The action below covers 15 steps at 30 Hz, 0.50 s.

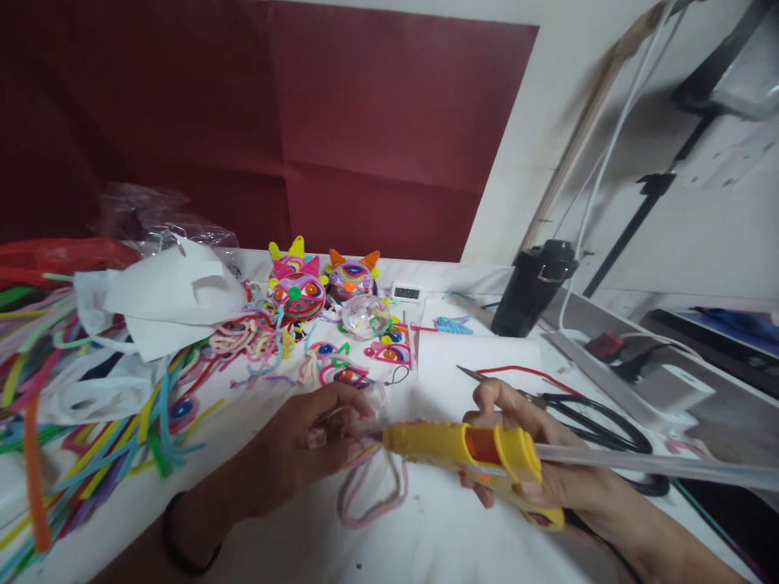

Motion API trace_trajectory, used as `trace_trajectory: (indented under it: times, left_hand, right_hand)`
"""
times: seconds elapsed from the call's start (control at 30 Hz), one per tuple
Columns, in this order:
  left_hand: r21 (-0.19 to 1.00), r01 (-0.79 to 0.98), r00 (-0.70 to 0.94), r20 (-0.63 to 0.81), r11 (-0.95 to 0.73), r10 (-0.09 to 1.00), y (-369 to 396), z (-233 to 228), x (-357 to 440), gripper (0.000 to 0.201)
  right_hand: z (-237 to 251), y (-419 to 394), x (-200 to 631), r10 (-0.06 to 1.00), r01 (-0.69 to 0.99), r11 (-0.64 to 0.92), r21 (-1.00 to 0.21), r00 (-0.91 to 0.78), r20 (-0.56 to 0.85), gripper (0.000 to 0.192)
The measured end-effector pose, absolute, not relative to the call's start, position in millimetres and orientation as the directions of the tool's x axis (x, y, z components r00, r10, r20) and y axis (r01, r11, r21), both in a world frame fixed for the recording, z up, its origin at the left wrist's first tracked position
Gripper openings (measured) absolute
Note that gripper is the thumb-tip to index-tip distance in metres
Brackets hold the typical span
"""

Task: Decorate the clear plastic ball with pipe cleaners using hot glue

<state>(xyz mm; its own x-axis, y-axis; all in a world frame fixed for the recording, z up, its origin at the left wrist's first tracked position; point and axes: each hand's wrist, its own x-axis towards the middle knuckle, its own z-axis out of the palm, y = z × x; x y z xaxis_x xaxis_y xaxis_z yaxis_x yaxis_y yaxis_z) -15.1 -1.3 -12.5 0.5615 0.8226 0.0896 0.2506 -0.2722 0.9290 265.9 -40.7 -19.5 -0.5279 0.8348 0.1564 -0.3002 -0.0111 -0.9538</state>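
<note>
My right hand (535, 454) grips a yellow hot glue gun (468, 453) with an orange trigger part; a clear glue stick (657, 466) juts out of its back to the right. The nozzle points left at a small clear piece (359, 418) pinched in the fingers of my left hand (304, 446). A pink pipe-cleaner loop (374, 491) hangs below that piece onto the white table (426, 535). My left wrist wears a dark band (174, 543).
Black-handled scissors (584, 410) lie behind my right hand. Two colourful pipe-cleaner heads (298, 288), a clear ball (365, 315) and a small digital display (406, 292) sit further back. Loose pipe cleaners (73, 438) and white bags (164, 300) fill the left. A black bottle (532, 288) stands at right.
</note>
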Motion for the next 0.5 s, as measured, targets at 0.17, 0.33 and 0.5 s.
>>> trace_trajectory:
  times: [0.17,0.33,0.5]
  left_hand:
    - [0.927,0.255,0.573,0.083,-0.274,0.815,-2,-13,-15,0.018]
    - [0.928,0.261,0.555,0.082,-0.266,0.828,-2,-11,-14,0.018]
    - [0.934,0.245,0.547,0.088,-0.26,0.832,-3,-8,-13,0.017]
  right_hand:
    - [-23,-42,267,0.844,-0.307,-0.027,-0.951,-0.517,0.143,0.052]
    - [-14,-46,268,0.861,-0.291,-0.022,-0.957,-0.491,0.129,0.052]
    - [-8,-48,271,0.871,-0.232,-0.037,-0.972,-0.484,0.082,0.053]
